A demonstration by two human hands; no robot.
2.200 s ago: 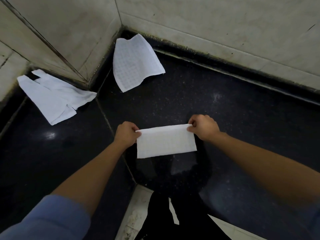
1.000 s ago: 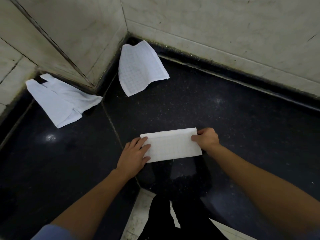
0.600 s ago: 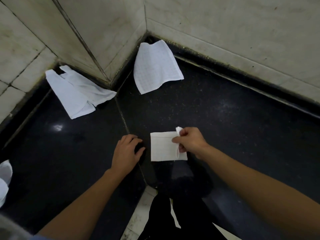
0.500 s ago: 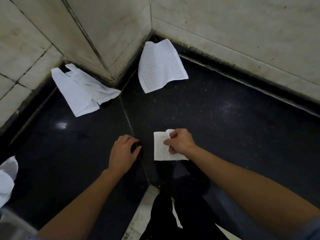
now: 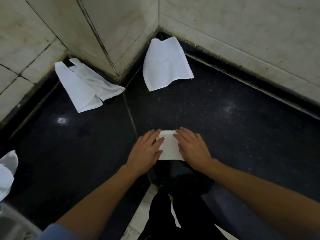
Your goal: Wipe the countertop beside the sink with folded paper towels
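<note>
1. Head view: the folded towel [image 5: 168, 146] lay flat on the dark surface [image 5: 225, 127], near its front edge and just right of the seam [image 5: 129, 115].
2. The left hand [image 5: 147, 151] and right hand [image 5: 192, 149] lay on it from either side. Their fingers [image 5: 181, 134] were straight and spread, pressing down and gripping nothing, and bare towel showed between them.
3. The step looked like flattening the last fold. Doing it well would mean pressing the creases firmly so the layers stay together. One palm should then stay flat on top, so the whole face wipes rather than one edge.
4. Around it, a loose towel [image 5: 164, 66] lay in the far corner against the wall [image 5: 242, 32]. A crumpled towel [image 5: 86, 87] lay left of the wall's jutting corner. A white wad [image 5: 7, 170] sat at the left edge, above what seemed to be the sink [image 5: 10, 226].
5. The loose and crumpled towels lay well apart from the hands, but on the surface to be wiped. Strokes toward the wall would likely meet them, so they would need lifting. The seam could snag a thin edge.
</note>
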